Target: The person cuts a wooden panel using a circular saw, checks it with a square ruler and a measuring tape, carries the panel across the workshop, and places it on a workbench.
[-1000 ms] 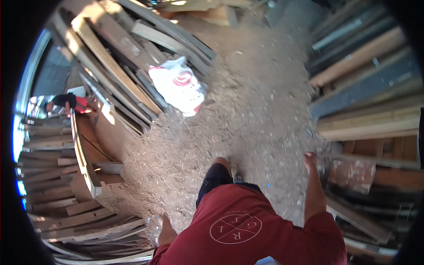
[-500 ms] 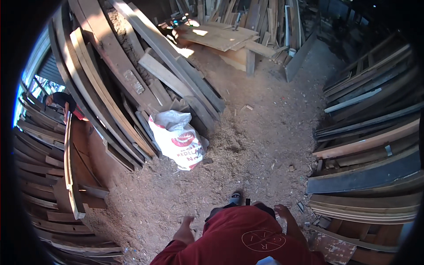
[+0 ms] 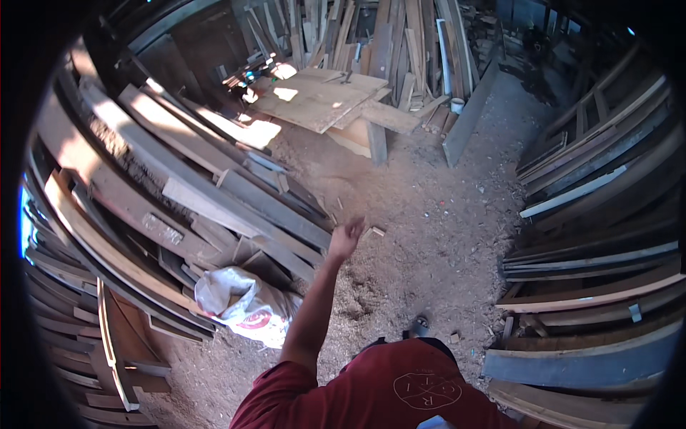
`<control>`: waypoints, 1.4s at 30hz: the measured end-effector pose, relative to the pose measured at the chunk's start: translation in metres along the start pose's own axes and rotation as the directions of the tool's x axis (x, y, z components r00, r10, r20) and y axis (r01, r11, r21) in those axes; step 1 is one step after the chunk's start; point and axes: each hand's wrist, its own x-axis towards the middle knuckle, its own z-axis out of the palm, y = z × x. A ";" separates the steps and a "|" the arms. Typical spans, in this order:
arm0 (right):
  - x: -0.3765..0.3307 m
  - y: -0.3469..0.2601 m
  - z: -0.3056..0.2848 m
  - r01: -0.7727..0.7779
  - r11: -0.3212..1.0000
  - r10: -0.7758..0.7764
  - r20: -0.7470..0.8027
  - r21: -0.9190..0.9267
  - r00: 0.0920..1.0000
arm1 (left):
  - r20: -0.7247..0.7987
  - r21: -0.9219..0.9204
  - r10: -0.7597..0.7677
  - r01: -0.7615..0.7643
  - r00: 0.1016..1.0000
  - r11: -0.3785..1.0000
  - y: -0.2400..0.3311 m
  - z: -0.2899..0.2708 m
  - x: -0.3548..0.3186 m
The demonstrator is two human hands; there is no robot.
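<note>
My left arm reaches forward over the ground, with my left hand (image 3: 346, 240) ahead of my body. Its fingers are loosely bent and partly apart, and nothing shows in them. Below the hand lies ground covered in sawdust, with a small wood offcut (image 3: 378, 231) just to its right. To the left of my forearm, a white sack (image 3: 246, 304) with red print leans at the foot of the stacked timber. My right hand is out of the picture.
Long planks (image 3: 214, 179) lean in a slanting stack on the left. More boards (image 3: 593, 293) are piled along the right. Ahead stands a low wooden worktable (image 3: 321, 100), with upright boards (image 3: 400, 50) behind it. One of my feet (image 3: 420, 327) shows in a sandal.
My left hand has risen from my side and swung forward. My right hand has left the picture. The view has tilted up and I am nearer the worktable; the person at far left is gone from view.
</note>
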 end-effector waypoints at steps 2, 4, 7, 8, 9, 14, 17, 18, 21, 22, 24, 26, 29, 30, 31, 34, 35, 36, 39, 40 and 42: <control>0.066 -0.005 -0.072 0.155 0.891 -0.206 -0.076 -0.427 0.976 | 0.213 0.154 -0.224 0.194 0.951 0.969 -0.083 0.077 -0.028; 0.124 -0.094 -0.182 0.420 0.898 -0.441 -0.261 -0.132 0.859 | 0.213 0.421 -0.636 0.517 0.742 0.745 -0.187 0.085 -0.151; 0.200 -0.127 -0.309 0.378 0.857 -0.158 -0.520 0.350 0.840 | 0.478 0.597 -0.832 0.592 0.281 0.542 -0.202 0.116 -0.223; 0.220 -0.140 -0.350 0.463 0.828 -0.208 -0.594 0.316 0.777 | 0.488 0.634 -0.860 0.616 0.152 0.468 -0.198 0.112 -0.224; 0.238 -0.165 -0.388 0.463 0.833 -0.212 -0.598 0.303 0.773 | 0.464 0.651 -0.886 0.666 0.029 0.363 -0.196 0.101 -0.236; 0.323 -0.222 -0.478 0.522 0.841 -0.362 -0.567 0.144 0.740 | 0.349 0.578 -0.913 0.815 -0.209 0.034 -0.202 0.089 -0.225; 0.425 -0.113 -0.469 0.096 0.976 -0.013 -0.386 0.197 0.922 | 0.412 0.516 -0.910 0.836 -0.048 0.190 -0.256 0.126 -0.083; 0.405 -0.157 -0.478 0.239 0.854 -0.310 -0.084 -0.462 0.947 | 0.356 0.494 -0.934 0.851 -0.010 0.180 -0.269 0.127 -0.060; 0.377 -0.186 -0.504 0.189 0.946 -0.179 0.061 -0.265 0.982 | 0.291 0.359 -0.908 0.845 0.302 0.396 -0.326 0.165 0.081; 0.382 -0.199 -0.521 0.136 0.978 -0.129 0.055 -0.156 0.990 | 0.266 0.294 -0.851 0.802 0.453 0.519 -0.340 0.177 0.138; 0.396 -0.216 -0.555 0.048 0.999 -0.048 0.025 -0.010 0.999 | 0.273 0.222 -0.495 0.446 0.825 0.867 -0.321 0.215 0.288; 0.425 -0.238 -0.589 0.036 0.996 -0.038 0.016 0.084 0.999 | 0.057 -0.023 -0.423 0.424 0.904 0.905 -0.280 0.251 0.421; 0.478 -0.259 -0.638 0.046 0.980 -0.049 0.010 0.194 0.999 | 0.164 -0.090 -0.438 0.456 0.884 0.885 -0.207 0.267 0.575; 0.497 -0.265 -0.658 0.063 0.973 -0.067 0.012 0.221 0.998 | 0.215 -0.113 -0.382 0.411 0.899 0.905 -0.200 0.274 0.603; 0.517 -0.270 -0.678 0.082 0.968 -0.087 0.011 0.238 0.996 | 0.267 -0.141 -0.318 0.363 0.910 0.921 -0.199 0.290 0.627; 0.573 -0.271 -0.742 0.111 0.958 -0.123 0.026 0.265 0.992 | 0.269 -0.020 -0.404 0.424 0.874 0.905 -0.226 0.330 0.652; 0.591 -0.276 -0.767 0.131 0.958 -0.148 0.045 0.255 0.988 | 0.186 0.103 -0.486 0.475 0.854 0.874 -0.262 0.344 0.628; 0.607 -0.276 -0.788 0.134 0.954 -0.154 0.054 0.266 0.987 | 0.166 0.120 -0.570 0.557 0.805 0.822 -0.288 0.357 0.601; 0.672 -0.269 -0.876 0.115 0.884 -0.157 0.055 0.453 0.986 | 0.386 0.568 -0.810 0.579 0.441 0.586 -0.332 0.385 0.516; 0.697 -0.267 -0.909 0.101 0.799 -0.158 0.045 0.592 0.986 | 0.445 0.612 -0.845 0.589 0.295 0.528 -0.329 0.388 0.487; 0.726 -0.265 -0.967 0.199 0.691 -0.125 -0.156 0.695 0.980 | 0.361 0.578 -0.920 0.737 0.154 0.350 -0.303 0.392 0.472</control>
